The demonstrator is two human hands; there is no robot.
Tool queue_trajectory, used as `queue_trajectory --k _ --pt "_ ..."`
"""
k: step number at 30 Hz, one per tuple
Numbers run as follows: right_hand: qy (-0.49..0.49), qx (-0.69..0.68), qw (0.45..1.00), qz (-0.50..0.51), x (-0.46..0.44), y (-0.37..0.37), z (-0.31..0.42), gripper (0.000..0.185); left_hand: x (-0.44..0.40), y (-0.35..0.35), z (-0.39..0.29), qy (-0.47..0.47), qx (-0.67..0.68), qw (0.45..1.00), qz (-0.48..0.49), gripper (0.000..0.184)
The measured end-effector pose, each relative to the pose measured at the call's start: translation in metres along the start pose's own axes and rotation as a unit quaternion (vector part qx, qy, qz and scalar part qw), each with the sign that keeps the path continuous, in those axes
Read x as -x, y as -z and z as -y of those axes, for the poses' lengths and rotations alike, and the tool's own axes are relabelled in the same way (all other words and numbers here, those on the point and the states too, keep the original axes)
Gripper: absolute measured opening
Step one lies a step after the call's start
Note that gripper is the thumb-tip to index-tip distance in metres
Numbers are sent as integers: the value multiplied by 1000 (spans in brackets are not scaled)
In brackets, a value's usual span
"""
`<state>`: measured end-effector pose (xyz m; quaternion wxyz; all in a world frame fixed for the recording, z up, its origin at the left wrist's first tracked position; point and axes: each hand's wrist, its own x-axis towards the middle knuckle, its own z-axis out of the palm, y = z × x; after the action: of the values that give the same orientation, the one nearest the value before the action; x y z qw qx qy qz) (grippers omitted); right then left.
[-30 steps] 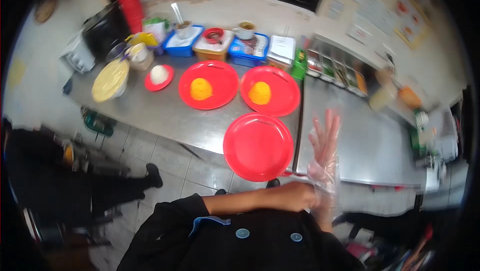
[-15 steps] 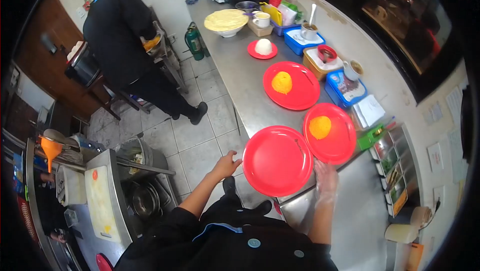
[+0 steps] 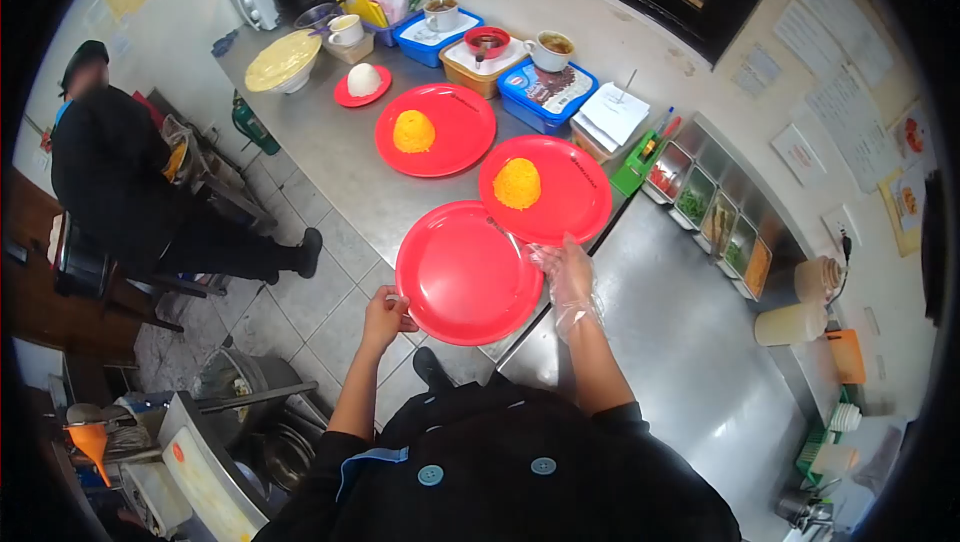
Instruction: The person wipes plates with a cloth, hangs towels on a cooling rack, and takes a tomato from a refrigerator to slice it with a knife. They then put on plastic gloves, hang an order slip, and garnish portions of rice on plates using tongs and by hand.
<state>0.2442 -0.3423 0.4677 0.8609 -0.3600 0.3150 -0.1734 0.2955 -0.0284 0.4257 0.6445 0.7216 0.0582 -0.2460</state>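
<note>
A bare red plate (image 3: pixel 470 277) is held level over the table's near corner, partly overlapping the rim of the plate beyond it. My left hand (image 3: pixel 386 319) grips its left rim, thumb on top. At the right rim is my right hand (image 3: pixel 570 280), in a clear plastic glove, closed on the edge with the fingers partly hidden. Just beyond lies a second red plate (image 3: pixel 570 192) with a mound of yellow rice (image 3: pixel 517 184). Farther along, another red plate (image 3: pixel 450 147) carries a similar yellow rice mound (image 3: pixel 413 131).
A small red plate with white rice (image 3: pixel 363 80) and a heaped bowl (image 3: pixel 284 62) stand farther along the steel table (image 3: pixel 330 157). Blue tubs (image 3: pixel 545 92) and cups line the wall. Ingredient trays (image 3: pixel 715 212) sit at right. A co-worker (image 3: pixel 110 162) stands at left.
The view has turned rightward, so the table and plates appear farther left. My left hand has closed on the rim of the bare plate, and my right hand stays at its right edge.
</note>
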Motion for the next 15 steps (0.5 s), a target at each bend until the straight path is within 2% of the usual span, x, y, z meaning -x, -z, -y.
queue_trajectory --k 3,5,7,9,10,12,14,15 --pt "-27 -1 999 37 2 2 1 40 -2 6 -1 16 16 1000 19 23" --pt "-21 8 999 37 0 8 6 47 -3 8 -1 14 15 999 31 24" --pt "-79 47 992 90 -2 18 15 50 -6 12 -5 30 12 999 36 29" --pt "-90 57 990 98 -3 26 25 52 -12 17 -11 13 -147 989 11 37" --pt "-80 71 991 81 -2 28 28 47 -17 17 -17 -46 -208 975 -60 44" --pt "-69 83 992 65 -4 27 29 42 -53 21 -23 -150 -282 939 -125 45" --pt "24 74 995 65 -10 21 24 42 -92 13 -44 -195 -217 951 -103 47" --pt "27 74 995 68 -13 19 21 42 -113 5 -57 -166 -159 968 -104 48"
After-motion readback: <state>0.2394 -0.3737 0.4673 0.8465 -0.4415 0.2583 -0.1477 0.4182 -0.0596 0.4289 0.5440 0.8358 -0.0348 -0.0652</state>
